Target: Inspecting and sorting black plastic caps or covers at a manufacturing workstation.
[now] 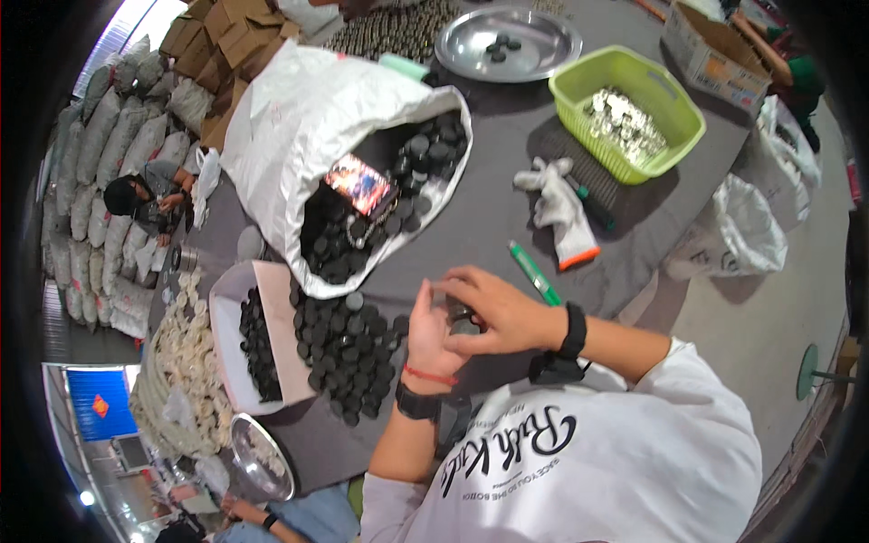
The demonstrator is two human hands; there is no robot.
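My hands meet above the grey table, close to my body. My left hand (428, 335) is partly hidden behind the right one, its fingers curled around small round pieces. From the right comes my right hand (507, 312), fingers bent and closed on a small dark round cap (460, 310) between the two palms. To the left of them lies a loose pile of black round caps (348, 353). A white woven sack (281, 118) lies open beyond, with more black caps inside and a lit phone (360, 185) resting on them.
A green utility knife (534, 271) and a white work glove (561, 213) lie right of the sack. Farther off stand a green basket (625, 118) of shiny pieces and a steel tray (453, 45). A pink-white box (281, 335) of black pieces stands left. Other people work nearby.
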